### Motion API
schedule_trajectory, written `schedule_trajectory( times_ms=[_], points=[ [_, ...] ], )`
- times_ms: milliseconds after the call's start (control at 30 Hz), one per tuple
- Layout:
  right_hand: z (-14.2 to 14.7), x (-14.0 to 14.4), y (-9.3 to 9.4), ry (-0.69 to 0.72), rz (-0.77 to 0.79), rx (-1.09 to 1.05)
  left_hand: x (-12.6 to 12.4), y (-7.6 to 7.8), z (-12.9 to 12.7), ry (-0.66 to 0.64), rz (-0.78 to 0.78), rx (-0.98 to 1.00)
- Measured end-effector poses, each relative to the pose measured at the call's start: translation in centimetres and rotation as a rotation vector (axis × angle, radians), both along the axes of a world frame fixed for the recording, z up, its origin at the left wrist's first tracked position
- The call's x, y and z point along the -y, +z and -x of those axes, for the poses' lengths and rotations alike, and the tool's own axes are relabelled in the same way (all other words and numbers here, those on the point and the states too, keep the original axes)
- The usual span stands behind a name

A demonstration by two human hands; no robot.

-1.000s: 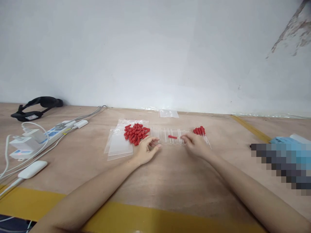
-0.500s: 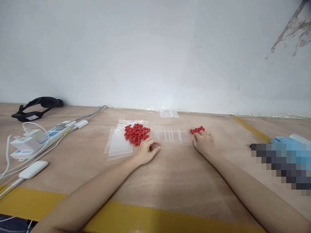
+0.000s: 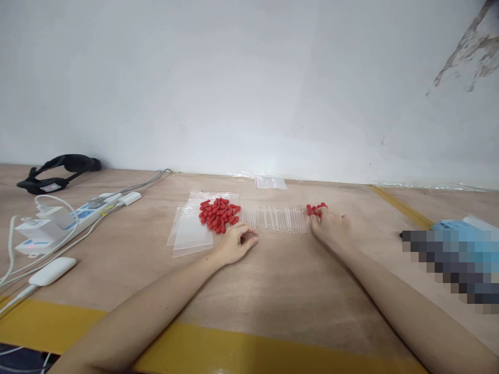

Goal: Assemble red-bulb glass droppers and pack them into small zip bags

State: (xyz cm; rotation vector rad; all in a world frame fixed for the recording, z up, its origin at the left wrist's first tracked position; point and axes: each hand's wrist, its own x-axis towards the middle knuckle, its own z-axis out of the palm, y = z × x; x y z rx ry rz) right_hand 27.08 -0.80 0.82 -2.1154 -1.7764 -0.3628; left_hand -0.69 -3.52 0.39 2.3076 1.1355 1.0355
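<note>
Right hand point(image 3: 330, 226): moved from clear tubes point(image 3: 275, 218) to red-capped droppers point(image 3: 316, 209), fingers closed on them. Left hand point(image 3: 236, 243): loosely curled, unchanged.

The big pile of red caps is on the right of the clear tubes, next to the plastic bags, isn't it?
Not quite. The head view shows the big pile of red caps on the left of the clear tubes, lying on the plastic bags. Only a small red bunch lies at the right, by the right hand.

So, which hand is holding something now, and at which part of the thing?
The right hand touches the red-capped droppers near their red ends; a real grip cannot be told. The left hand rests curled by the clear tubes.
</note>
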Motion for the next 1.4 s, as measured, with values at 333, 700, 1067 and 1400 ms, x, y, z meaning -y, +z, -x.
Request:
schedule_trajectory(
  times_ms=[333, 700, 1067, 1400],
  points=[
    [0.8, -0.6, 0.0, 0.012, 0.124, -0.038, 0.0, -0.1, -0.2, 0.015, -0.021, -0.04],
    [0.8, -0.7, -0.2, 0.025, 0.197, 0.042, -3.2, 1.9, 3.4, 0.572, -0.405, -0.315],
    [1.1, -0.3, -1.2, 0.138, -0.163, -0.106, -5.6, 2.3, 3.1, 0.646, -0.276, -0.552],
    [4.4, 3.4, -2.0, 0.77, -0.294, -0.243, -1.9, 2.1, 1.7, 0.165, -0.322, -0.193]
  ],
)
